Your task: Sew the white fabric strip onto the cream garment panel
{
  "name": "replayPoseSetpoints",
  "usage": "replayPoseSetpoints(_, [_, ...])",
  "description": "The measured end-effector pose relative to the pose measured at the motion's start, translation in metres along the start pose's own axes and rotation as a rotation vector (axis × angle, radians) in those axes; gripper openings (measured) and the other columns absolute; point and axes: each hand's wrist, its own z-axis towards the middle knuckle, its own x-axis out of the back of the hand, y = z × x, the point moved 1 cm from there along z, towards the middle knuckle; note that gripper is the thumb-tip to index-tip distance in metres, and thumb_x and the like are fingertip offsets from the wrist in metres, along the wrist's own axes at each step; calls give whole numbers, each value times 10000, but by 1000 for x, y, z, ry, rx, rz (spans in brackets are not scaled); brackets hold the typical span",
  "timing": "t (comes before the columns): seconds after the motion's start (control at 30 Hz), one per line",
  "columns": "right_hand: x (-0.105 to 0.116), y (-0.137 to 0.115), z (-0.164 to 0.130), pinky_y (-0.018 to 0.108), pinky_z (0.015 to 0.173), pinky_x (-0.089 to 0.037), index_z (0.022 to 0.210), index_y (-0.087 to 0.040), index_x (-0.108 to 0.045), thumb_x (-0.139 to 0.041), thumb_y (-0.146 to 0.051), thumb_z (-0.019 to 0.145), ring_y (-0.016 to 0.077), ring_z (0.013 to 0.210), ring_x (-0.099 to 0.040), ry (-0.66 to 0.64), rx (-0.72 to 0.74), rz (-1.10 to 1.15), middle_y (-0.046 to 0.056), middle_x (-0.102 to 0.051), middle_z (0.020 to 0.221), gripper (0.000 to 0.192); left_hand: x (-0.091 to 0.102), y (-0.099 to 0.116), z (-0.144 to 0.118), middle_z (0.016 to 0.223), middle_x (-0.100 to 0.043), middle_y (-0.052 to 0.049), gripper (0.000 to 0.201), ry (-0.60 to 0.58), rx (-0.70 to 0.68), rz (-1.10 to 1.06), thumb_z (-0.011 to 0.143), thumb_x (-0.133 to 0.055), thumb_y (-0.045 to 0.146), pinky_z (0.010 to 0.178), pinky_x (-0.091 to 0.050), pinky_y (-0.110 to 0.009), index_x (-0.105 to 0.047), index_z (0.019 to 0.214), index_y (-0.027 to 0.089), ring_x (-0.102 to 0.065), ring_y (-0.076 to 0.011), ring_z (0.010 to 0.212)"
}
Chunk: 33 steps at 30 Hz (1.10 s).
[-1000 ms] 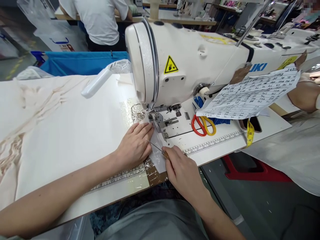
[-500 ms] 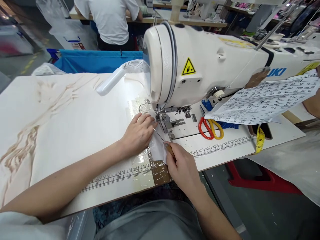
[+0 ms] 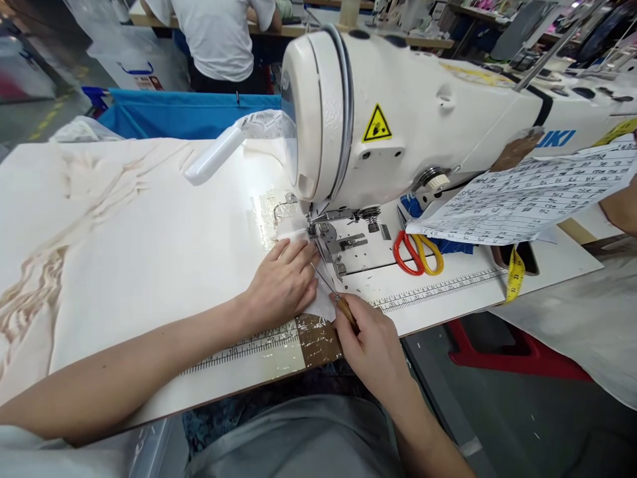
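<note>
— What are we doing with our hands at the middle of the frame?

— We are pressing our left hand point(image 3: 283, 282) flat, fingers stretched out and together, on the white fabric point(image 3: 318, 302) just in front of the presser foot point(image 3: 314, 230). Our fingertips are lying right beside the foot, and a small fold of the fabric is sitting just behind them, touching the foot.

— And the other hand?

— Our right hand point(image 3: 371, 345) is sitting lower, right of centre, fingers pinched shut around the wooden handle of an awl point(image 3: 332, 290). Its thin metal point is slanting up and left toward the foot, along the edge of our left hand. We cannot tell whether the tip is touching the fabric.

— What are we seeing around them?

— The sewing machine point(image 3: 423, 126) is filling the upper centre and right of the frame, with a yellow warning sticker point(image 3: 376, 124) on its head. Red and yellow scissors point(image 3: 415, 252) are lying on the table point(image 3: 149, 279) right of the needle plate, under a printed sheet point(image 3: 532, 196). A yellow tape measure point(image 3: 514, 275) is hanging over the table's front edge at the right. A person in a white shirt point(image 3: 219, 33) is standing at the top left of the frame, behind a blue bin point(image 3: 174, 113).
</note>
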Motion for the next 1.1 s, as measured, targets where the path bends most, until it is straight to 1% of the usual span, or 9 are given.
replayPoseSetpoints(0.1, [11, 5, -6, 274, 663, -529, 1048, -144, -661, -426, -168, 961, 210, 806, -729, -7, -33, 39, 96, -767, 932, 251, 0, -1, -1, 1383, -585, -187, 432, -23, -14, 15, 968, -427, 243, 1122, -385, -499, -597, 1310, 42, -499, -324, 1309])
replayPoseSetpoints(0.17, [17, 10, -9, 266, 658, -529, 1073, -146, -662, -434, -189, 968, 207, 820, -727, -6, -80, 69, 92, -766, 930, 253, 0, -1, -1, 1382, -583, -194, 444, -33, -28, 25, 970, -418, 249, 1117, -386, -505, -588, 1318, 32, -497, -330, 1307])
replayPoseSetpoints(0.27, [23, 18, -12, 255, 613, -516, 1071, -161, -669, -442, -232, 978, 189, 738, -705, -15, -155, 120, 58, -743, 818, 256, 0, 3, -2, 1362, -598, -189, 456, -11, -25, 31, 1007, -371, 290, 1120, -375, -498, -593, 1308, 29, -503, -318, 1294])
replayPoseSetpoints(0.37, [24, 23, -13, 242, 584, -498, 1058, -168, -671, -454, -264, 979, 159, 629, -653, -10, -203, 187, 18, -696, 720, 250, 0, 6, -3, 1351, -603, -187, 460, 2, -23, 34, 1017, -360, 306, 1128, -358, -493, -597, 1297, 28, -509, -310, 1278])
replayPoseSetpoints(0.5, [24, 24, -14, 237, 552, -479, 1048, -166, -672, -458, -300, 984, 147, 586, -618, -16, -251, 248, -1, -657, 675, 261, 1, 7, -3, 1368, -583, -194, 450, -45, -37, 44, 979, -397, 257, 1137, -336, -501, -564, 1326, 24, -501, -317, 1276])
replayPoseSetpoints(0.63, [23, 23, -14, 238, 528, -459, 1035, -165, -675, -463, -318, 982, 143, 567, -595, -15, -262, 261, 0, -651, 675, 266, 1, 6, -4, 1403, -552, -202, 479, -83, -43, 44, 965, -404, 262, 1142, -331, -505, -532, 1356, 16, -483, -325, 1297])
replayPoseSetpoints(0.77, [24, 23, -15, 241, 516, -451, 1035, -165, -679, -468, -331, 981, 143, 559, -588, -18, -267, 272, 4, -651, 677, 274, 0, 7, -5, 1417, -536, -215, 494, -88, -43, 40, 973, -388, 267, 1148, -329, -508, -522, 1365, -2, -478, -331, 1311])
replayPoseSetpoints(0.9, [24, 23, -15, 246, 524, -462, 1040, -171, -678, -468, -340, 981, 150, 572, -601, -20, -284, 274, 6, -654, 681, 276, 1, 7, -5, 1425, -532, -212, 495, -97, -39, 38, 981, -385, 271, 1150, -333, -502, -519, 1374, 2, -473, -328, 1317])
replayPoseSetpoints(1.1, [23, 23, -16, 242, 569, -501, 1077, -161, -686, -478, -328, 977, 142, 574, -600, 7, -249, 261, 3, -656, 680, 285, 3, 8, -5, 1420, -537, -205, 489, -110, -27, 28, 968, -407, 263, 1141, -342, -490, -524, 1373, 15, -479, -326, 1313])
